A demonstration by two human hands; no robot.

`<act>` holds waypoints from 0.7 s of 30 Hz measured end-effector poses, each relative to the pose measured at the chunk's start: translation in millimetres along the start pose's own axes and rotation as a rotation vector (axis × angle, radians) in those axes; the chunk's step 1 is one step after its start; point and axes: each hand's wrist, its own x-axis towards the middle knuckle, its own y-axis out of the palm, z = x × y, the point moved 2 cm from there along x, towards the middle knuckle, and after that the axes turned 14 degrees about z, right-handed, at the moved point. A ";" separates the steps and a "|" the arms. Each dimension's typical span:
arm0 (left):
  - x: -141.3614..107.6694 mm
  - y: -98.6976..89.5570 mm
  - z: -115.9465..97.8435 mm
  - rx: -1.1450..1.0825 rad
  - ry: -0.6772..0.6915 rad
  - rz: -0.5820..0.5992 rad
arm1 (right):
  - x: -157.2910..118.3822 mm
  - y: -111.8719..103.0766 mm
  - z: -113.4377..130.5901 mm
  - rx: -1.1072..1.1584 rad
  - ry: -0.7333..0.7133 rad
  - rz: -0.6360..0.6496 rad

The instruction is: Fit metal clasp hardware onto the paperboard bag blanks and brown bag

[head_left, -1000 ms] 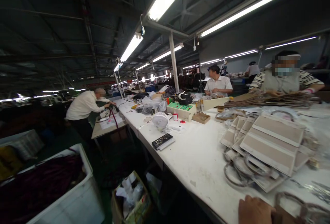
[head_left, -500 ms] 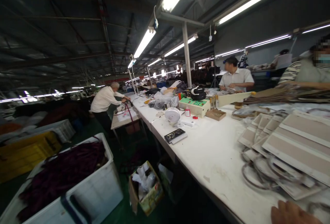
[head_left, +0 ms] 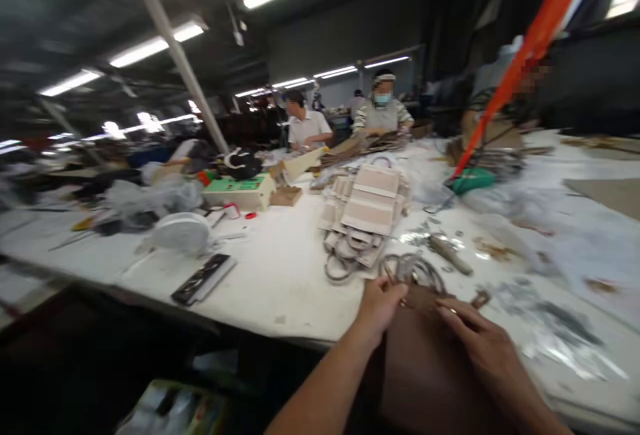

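A brown bag piece (head_left: 425, 368), flat and leather-like, hangs over the table's front edge below me. At its upper left, my left hand (head_left: 377, 308) is closed, pinching the edge between thumb and fingers. My right hand (head_left: 475, 335) is closed at the upper right of the same piece, with a small shiny spot by its fingers; blur hides what that is. Just beyond the hands lie looped dark straps (head_left: 413, 271). Behind those is a pile of beige panels (head_left: 370, 201) with strap loops.
Small metal parts and plastic bags (head_left: 555, 328) lie to the right, near a thick-handled tool (head_left: 450, 255). Left are a dark box (head_left: 203, 278), a white round fan (head_left: 183, 231) and a green-topped machine (head_left: 240, 191). An orange strip (head_left: 520, 68) slants down at right. Co-workers sit across the table.
My view has swung right and down towards the table. Both my hands now show on the brown piece; earlier only part of one hand showed at the lower right.
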 end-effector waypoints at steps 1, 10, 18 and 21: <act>6.1 0.2 -0.1 -0.036 -0.023 0.069 | 2.7 -4.6 -2.1 0.062 0.050 0.035; 15.1 5.3 13.5 -0.321 -0.141 0.280 | 17.6 -27.0 -5.0 0.137 0.156 0.029; 10.5 0.8 27.6 -0.609 -0.223 0.418 | 20.0 -41.7 -7.0 0.064 0.142 0.108; 9.5 0.4 32.6 -0.667 -0.248 0.469 | 19.2 -34.6 -9.8 0.003 0.113 0.140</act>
